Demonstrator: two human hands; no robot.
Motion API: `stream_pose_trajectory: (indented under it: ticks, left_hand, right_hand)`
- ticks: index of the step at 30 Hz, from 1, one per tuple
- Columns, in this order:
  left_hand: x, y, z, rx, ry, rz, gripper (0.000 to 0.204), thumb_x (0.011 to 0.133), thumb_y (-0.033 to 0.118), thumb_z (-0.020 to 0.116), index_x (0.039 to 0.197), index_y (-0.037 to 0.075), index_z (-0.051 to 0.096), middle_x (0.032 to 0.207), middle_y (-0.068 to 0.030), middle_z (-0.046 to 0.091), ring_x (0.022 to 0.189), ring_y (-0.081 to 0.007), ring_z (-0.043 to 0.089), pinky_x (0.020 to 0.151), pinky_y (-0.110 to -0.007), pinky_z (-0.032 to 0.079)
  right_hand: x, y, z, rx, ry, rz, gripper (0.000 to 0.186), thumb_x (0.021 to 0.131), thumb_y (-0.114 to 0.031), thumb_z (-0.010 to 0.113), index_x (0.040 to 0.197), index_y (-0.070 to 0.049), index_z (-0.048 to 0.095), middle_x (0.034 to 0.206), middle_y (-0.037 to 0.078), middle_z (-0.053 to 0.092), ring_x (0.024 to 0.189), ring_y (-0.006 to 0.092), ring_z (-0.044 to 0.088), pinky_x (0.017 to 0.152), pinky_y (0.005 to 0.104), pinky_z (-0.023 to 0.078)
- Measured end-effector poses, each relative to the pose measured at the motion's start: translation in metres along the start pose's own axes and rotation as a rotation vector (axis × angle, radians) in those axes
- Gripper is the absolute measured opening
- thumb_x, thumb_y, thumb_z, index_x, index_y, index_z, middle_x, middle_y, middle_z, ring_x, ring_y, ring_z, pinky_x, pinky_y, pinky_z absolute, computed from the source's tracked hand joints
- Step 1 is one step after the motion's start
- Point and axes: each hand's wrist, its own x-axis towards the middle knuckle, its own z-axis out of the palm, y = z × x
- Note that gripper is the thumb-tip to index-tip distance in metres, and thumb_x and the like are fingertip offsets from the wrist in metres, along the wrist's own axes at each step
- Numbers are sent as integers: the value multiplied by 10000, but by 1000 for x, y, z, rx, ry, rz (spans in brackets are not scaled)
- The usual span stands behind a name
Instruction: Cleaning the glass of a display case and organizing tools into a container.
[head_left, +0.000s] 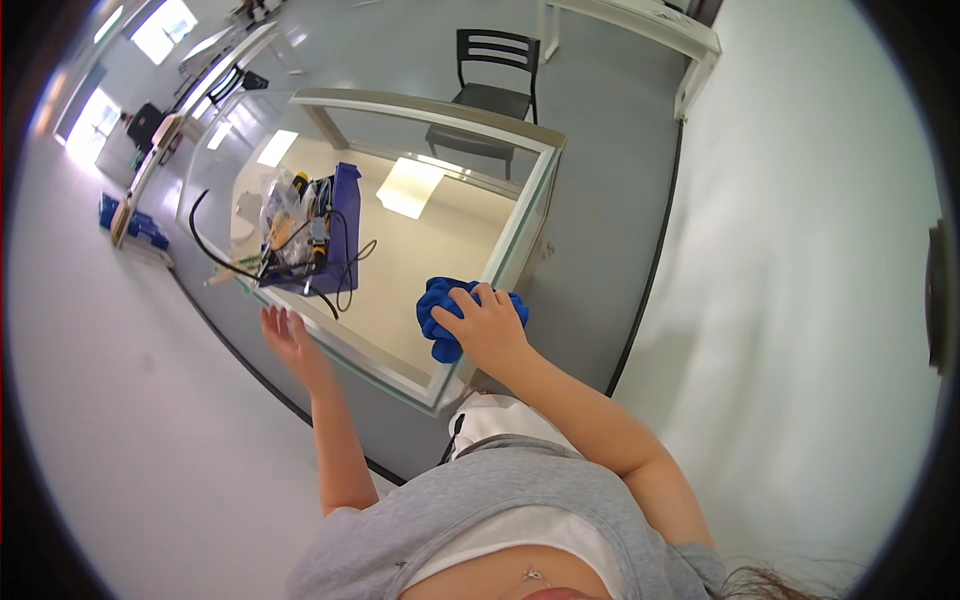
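A glass-topped display case (437, 388) stands in front of me, with a pale inside showing through the glass. At its near right corner, my right hand (490, 325) is closed on a bunched blue cloth (440, 300) that lies against the glass. My left hand (290, 340), slightly blurred, is beside the near left edge of the case with its fingers stretched and nothing in them. Close to it on the glass is a purple box (345, 215) filled with tools. Clear plastic bags (283, 208) and yellow-black handles stick out of it, and a black cable (203, 235) hangs over its side.
A black chair (495, 85) stands beyond the far side of the case. White walls rise at left and right, and a white table (640, 25) is at the far right. Blue packages (135, 222) lie on the left, near a long bench (170, 130).
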Motion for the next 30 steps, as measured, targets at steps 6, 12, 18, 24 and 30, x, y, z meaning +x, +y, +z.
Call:
stream_pose_trajectory:
  ticks: [6, 12, 18, 24, 30]
  left_hand:
    - [16, -6, 53, 76, -63, 30, 1112, 778, 96, 775, 1495, 9, -71, 1539, -208, 95, 1401, -329, 210, 1119, -430, 247]
    - [43, -65, 53, 260, 65, 493, 1321, 636, 207, 889, 1477, -29, -102, 1505, -298, 65, 1403, -378, 165, 1158, -484, 136]
    - [21, -46, 74, 542, 215, 277, 1339, 606, 274, 906, 1476, -47, -59, 1491, -275, 157, 1362, -369, 267, 1136, -463, 249]
    - [29, -59, 61, 582, 179, 360, 1261, 645, 241, 890, 1474, -41, -17, 1480, -240, 194, 1311, -340, 356, 1093, -449, 357]
    - [9, -39, 96, 479, 298, 367, 1280, 651, 243, 891, 1456, -53, -60, 1451, -280, 186, 1287, -378, 368, 1087, -471, 350]
  right_hand:
    - [-33, 31, -27, 202, -59, -99, 414, 696, -114, 690, 1074, -276, 645, 1115, 11, 599, 962, 278, 562, 785, 401, 459]
    - [-75, 73, -45, 329, -214, -35, 461, 683, -102, 709, 1106, -275, 647, 1136, 2, 607, 970, 271, 565, 806, 392, 470]
    - [-76, 119, -58, 451, -212, 107, 507, 669, -44, 672, 1128, -257, 643, 1143, 4, 604, 976, 286, 561, 830, 402, 483]
    - [-36, 154, -68, 582, -153, 40, 570, 645, -9, 651, 1166, -240, 633, 1159, 33, 590, 965, 307, 554, 839, 414, 482]
    - [43, 182, -79, 589, -89, -94, 537, 690, -8, 654, 1189, -204, 632, 1205, 55, 593, 994, 302, 553, 886, 400, 469]
